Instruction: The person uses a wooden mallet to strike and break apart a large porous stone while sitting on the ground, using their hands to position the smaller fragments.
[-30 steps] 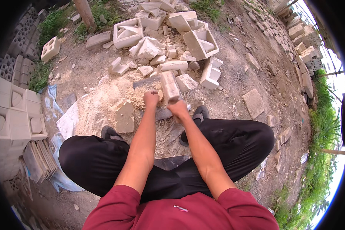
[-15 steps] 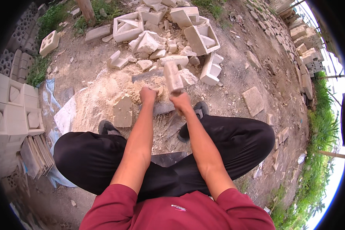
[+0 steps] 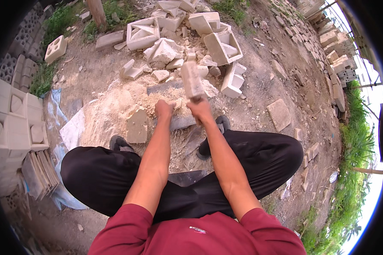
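I squat over a heap of pale stone powder (image 3: 110, 114). My right hand (image 3: 200, 109) grips the handle of a mallet-like tool with a pale block-shaped head (image 3: 192, 80), which stands raised above both hands. Just to its left, my left hand (image 3: 164, 108) is closed as a fist on a small pale piece (image 3: 174, 104) at the top of the heap; most of that piece is hidden. A dark flat board (image 3: 181, 122) lies under the hands. A flat pale slab (image 3: 137, 126) rests on the heap to the left.
Broken hollow blocks and rubble (image 3: 219, 46) lie piled beyond the hands. Stacked pale moulded blocks (image 3: 12, 123) and thin tiles (image 3: 38, 174) stand at my left. A flat square slab (image 3: 279, 114) lies on the dirt to the right, and rows of blocks (image 3: 336, 68) line the grassy edge.
The block-headed tool has swung up from near my left hand to a raised, upright position. My left hand has stayed on the heap.
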